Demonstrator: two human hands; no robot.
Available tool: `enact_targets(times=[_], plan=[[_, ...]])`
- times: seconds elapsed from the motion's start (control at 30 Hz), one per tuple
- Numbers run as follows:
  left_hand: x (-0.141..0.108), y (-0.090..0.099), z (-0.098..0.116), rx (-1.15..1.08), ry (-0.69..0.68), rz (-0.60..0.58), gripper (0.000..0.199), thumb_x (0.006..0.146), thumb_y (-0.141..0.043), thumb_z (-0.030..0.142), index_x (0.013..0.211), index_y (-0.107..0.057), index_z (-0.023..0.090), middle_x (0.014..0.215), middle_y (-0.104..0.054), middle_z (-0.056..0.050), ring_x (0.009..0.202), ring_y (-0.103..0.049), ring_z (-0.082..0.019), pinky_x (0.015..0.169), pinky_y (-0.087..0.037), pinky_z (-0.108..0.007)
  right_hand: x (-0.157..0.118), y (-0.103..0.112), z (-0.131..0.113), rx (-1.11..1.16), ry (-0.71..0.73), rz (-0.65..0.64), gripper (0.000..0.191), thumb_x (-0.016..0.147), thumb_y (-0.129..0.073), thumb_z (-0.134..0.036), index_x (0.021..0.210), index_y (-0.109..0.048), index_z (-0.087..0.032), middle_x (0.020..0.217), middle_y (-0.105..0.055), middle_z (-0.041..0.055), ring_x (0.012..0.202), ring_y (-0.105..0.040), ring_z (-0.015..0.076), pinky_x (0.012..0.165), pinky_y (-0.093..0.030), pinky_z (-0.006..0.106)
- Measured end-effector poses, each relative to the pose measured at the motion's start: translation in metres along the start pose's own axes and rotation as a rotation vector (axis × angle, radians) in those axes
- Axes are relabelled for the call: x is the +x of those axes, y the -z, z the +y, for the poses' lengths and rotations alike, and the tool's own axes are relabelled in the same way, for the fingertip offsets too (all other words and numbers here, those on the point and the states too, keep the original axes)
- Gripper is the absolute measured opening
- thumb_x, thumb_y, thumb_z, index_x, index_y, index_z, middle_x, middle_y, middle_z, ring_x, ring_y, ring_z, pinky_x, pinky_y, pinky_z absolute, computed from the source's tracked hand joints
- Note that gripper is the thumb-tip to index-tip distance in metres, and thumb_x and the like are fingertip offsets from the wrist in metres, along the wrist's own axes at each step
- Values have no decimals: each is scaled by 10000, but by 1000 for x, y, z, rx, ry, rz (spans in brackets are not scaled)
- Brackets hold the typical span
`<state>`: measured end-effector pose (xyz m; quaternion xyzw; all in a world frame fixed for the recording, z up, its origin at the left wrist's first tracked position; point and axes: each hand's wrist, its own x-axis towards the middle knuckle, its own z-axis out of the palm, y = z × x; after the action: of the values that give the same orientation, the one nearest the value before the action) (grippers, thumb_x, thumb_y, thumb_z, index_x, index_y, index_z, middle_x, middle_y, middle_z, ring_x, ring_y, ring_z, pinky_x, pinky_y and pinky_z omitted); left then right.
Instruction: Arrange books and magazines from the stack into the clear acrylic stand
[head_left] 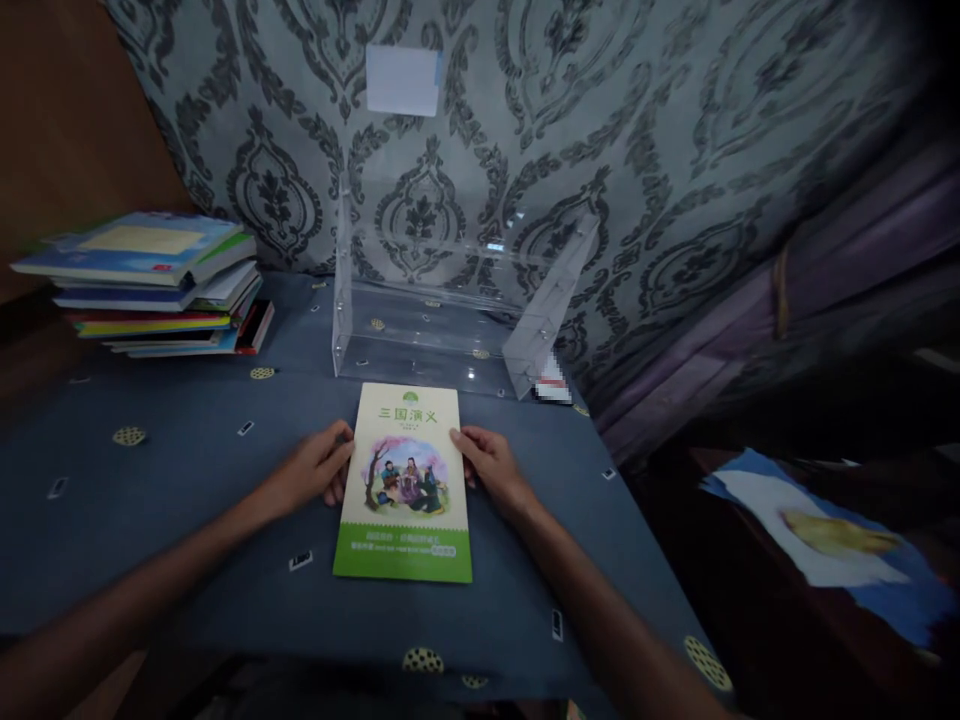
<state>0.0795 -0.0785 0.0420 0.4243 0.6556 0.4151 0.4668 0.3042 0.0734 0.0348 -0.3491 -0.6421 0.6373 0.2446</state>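
A book (pixel 409 475) with a cream and green cover, Chinese title characters and a picture of seated figures faces up in front of me. My left hand (pixel 324 465) grips its left edge, thumb near the cover and fingers curled at the side. On the opposite edge, my right hand (pixel 491 465) holds it with the thumb on the cover and the fingers partly hidden beneath. Just beyond the book's top edge stands a clear acrylic rack (pixel 427 350) with see-through side panels. Whether the book touches the tabletop is hard to tell.
At the left back of the dark blue patterned table (pixel 195 500) is a stack of books (pixel 161 285). A small white object (pixel 553 385), partly blurred, lies by the rack's right side. Patterned wallpaper (pixel 420 210) rises behind. Papers (pixel 817 530) lie lower down at the right, past the table edge.
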Motion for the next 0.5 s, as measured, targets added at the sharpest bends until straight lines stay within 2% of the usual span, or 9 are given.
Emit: enact_targets(times=[0.07,0.1,0.23,0.3,0.37,0.43,0.5], plan=[[5,9,-2,180,-70,-31,343,872,-533,573,852,-492,233,570,-591,52,438,-557,-127,418,-403,-209,1,3,5,-57,-16,14,496,737,-714,-646,601,-551,-197,429,-467,-67,362,-371,69,357,-291,194],[9,13,-1,285,-125,-8,295,904,-503,523,845,-506,234,587,-587,48,455,-548,-126,445,-406,-217,1,4,6,-93,-23,25,492,745,-698,-648,605,-556,-199,427,-471,-64,358,-376,74,358,-292,200],[28,21,5,693,-412,210,188,943,-421,345,869,-552,232,773,-627,-15,735,-605,-196,702,-482,-322,0,13,3,-410,35,145,429,809,-627,-583,617,-592,-201,489,-562,-15,423,-474,119,423,-331,235],[36,20,5,766,-501,260,193,947,-389,302,924,-563,222,925,-655,-57,897,-615,-231,829,-489,-383,-2,15,-1,-622,122,243,364,843,-608,-497,627,-602,-204,535,-602,0,485,-530,142,476,-348,248],[41,16,2,763,-552,247,195,956,-378,281,965,-562,216,1055,-666,-82,1014,-609,-243,921,-482,-418,-4,13,-5,-763,228,282,269,883,-575,-414,719,-635,-209,585,-631,4,535,-568,162,522,-381,262],[44,13,-3,741,-576,224,185,967,-386,285,961,-558,218,1141,-665,-95,1094,-600,-247,964,-477,-429,-3,3,-9,-838,375,216,186,924,-528,-331,843,-651,-217,695,-679,26,640,-620,192,604,-457,289],[44,11,-8,731,-579,219,185,981,-393,306,951,-554,220,1194,-660,-104,1153,-589,-253,983,-475,-438,1,-13,-13,-882,547,67,155,950,-492,-257,908,-636,-220,858,-714,71,842,-656,233,759,-527,346]])
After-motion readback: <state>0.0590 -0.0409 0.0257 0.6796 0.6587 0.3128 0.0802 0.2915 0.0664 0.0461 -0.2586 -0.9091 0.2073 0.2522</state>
